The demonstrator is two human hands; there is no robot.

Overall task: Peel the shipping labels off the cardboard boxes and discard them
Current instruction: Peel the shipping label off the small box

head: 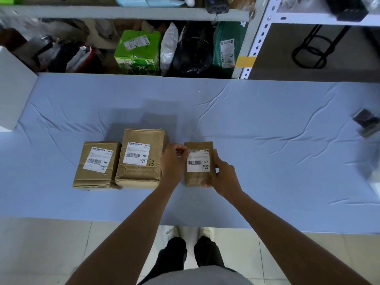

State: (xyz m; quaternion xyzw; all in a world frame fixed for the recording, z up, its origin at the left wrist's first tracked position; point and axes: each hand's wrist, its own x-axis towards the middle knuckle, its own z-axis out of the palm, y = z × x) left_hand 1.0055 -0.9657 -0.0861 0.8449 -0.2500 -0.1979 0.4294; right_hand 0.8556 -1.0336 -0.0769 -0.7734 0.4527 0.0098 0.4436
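Observation:
Three brown cardboard boxes stand in a row on the blue cloth table (267, 124). The left box (96, 175) and the taller middle box (141, 171) each carry a white shipping label, the left label (98, 159) and the middle label (136, 153). The small right box (196, 177) has its own white label (198, 161). My left hand (173, 163) pinches the upper left corner of that label. My right hand (221, 175) grips the small box by its right side and near corner.
Metal shelving behind the table holds a green carton (136, 52), black, white and green parcel bags, and other packages. A dark blurred object (367, 122) lies at the table's right edge. A white panel (14, 85) stands at the left. My feet show on the tiled floor below.

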